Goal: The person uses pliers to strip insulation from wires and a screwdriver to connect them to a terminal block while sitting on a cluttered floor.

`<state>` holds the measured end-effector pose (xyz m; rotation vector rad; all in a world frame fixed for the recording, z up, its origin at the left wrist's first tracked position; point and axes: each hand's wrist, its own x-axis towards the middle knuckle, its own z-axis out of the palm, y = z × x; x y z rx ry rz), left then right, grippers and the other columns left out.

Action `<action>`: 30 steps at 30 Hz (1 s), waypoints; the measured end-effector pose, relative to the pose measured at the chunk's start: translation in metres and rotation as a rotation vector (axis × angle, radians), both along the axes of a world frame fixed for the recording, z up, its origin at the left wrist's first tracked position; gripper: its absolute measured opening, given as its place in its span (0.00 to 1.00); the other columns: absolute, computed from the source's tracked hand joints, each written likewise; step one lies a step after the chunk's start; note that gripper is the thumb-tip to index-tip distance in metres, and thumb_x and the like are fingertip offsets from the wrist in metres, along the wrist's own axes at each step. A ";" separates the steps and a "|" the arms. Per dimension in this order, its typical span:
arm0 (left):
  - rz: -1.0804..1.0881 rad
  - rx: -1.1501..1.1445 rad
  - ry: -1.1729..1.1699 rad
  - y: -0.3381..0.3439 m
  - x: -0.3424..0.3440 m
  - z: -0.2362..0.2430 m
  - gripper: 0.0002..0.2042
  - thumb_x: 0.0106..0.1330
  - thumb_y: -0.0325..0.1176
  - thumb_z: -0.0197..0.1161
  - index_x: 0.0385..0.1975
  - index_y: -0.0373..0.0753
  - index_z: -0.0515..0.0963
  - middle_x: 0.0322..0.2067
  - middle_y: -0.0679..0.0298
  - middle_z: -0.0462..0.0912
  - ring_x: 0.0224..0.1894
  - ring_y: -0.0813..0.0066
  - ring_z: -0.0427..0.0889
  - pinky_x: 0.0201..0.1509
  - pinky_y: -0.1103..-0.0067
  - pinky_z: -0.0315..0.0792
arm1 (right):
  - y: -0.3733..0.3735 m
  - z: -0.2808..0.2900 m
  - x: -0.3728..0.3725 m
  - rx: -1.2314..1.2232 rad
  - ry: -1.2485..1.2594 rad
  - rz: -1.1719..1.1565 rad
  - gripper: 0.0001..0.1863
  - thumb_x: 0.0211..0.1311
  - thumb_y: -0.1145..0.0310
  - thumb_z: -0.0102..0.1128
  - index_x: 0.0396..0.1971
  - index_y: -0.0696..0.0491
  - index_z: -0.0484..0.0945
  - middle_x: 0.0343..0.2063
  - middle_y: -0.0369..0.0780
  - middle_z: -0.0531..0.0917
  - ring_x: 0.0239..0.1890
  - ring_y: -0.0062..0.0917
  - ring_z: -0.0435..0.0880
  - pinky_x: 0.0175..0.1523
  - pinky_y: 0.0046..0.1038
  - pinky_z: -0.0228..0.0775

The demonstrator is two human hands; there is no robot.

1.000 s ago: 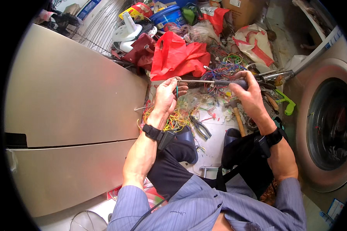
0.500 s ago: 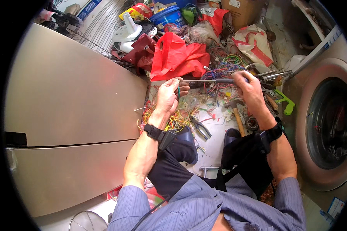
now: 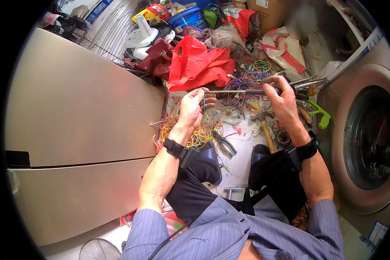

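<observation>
Black-handled screwdriver (image 3: 229, 91), level at one o'clock | right hand (image 3: 284, 104) at its three o'clock, curled round the handle | left hand (image 3: 191, 108) at nine, apparently pinching green wire (image 3: 204, 103) | step: probably working the tip | next calls for steady alignment

You wear a blue-grey, finely striped cloth shirt (image 3: 229, 232) with small dark round buttons (image 3: 242, 219) down the front and a short line of dark script on its left side. Its sleeves (image 3: 148, 227) end near your elbows. A thin black cable (image 3: 171, 239) crosses the shirt. Your left hand (image 3: 194, 108) and right hand (image 3: 285, 104) are bare; wide black straps (image 3: 174, 148) circle both wrists, the left bearing a dark grey boxy unit (image 3: 189, 157). Below are black cloth trousers (image 3: 188, 184) and dark, smooth-topped footwear (image 3: 210, 162).
</observation>
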<state>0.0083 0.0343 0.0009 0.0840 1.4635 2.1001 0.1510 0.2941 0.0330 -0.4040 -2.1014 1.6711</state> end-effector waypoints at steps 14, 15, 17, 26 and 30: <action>-0.054 0.004 0.006 0.028 -0.003 -0.003 0.11 0.77 0.32 0.53 0.46 0.33 0.78 0.39 0.54 0.87 0.38 0.67 0.88 0.41 0.74 0.83 | 0.021 0.007 0.003 -0.160 0.128 -0.047 0.17 0.64 0.68 0.61 0.50 0.59 0.77 0.35 0.32 0.78 0.34 0.15 0.73 0.43 0.20 0.68; -0.055 0.003 0.015 0.030 -0.001 -0.005 0.10 0.77 0.32 0.53 0.46 0.33 0.78 0.39 0.54 0.87 0.38 0.67 0.88 0.41 0.74 0.83 | 0.023 0.011 0.006 -0.156 0.110 -0.022 0.17 0.63 0.68 0.62 0.50 0.59 0.77 0.35 0.32 0.79 0.35 0.15 0.74 0.46 0.20 0.68; -0.092 0.039 0.015 0.030 -0.003 -0.012 0.11 0.77 0.32 0.52 0.47 0.33 0.78 0.40 0.53 0.87 0.38 0.67 0.88 0.41 0.74 0.83 | 0.027 0.014 0.004 -0.336 -0.043 -0.030 0.16 0.67 0.60 0.63 0.43 0.59 0.80 0.32 0.31 0.79 0.33 0.16 0.73 0.41 0.20 0.67; -0.119 -0.018 -0.014 0.051 -0.003 -0.011 0.11 0.77 0.32 0.52 0.48 0.32 0.78 0.42 0.52 0.87 0.37 0.68 0.88 0.41 0.75 0.83 | 0.038 0.012 0.007 -0.226 0.101 -0.091 0.17 0.65 0.65 0.64 0.49 0.59 0.79 0.29 0.31 0.78 0.32 0.17 0.74 0.42 0.22 0.69; -0.144 -0.044 0.006 0.060 -0.003 -0.015 0.12 0.76 0.32 0.53 0.49 0.31 0.78 0.41 0.52 0.86 0.38 0.68 0.87 0.41 0.75 0.82 | 0.049 0.006 0.010 -0.140 0.007 -0.129 0.16 0.65 0.66 0.61 0.47 0.61 0.79 0.32 0.35 0.82 0.36 0.19 0.78 0.47 0.24 0.72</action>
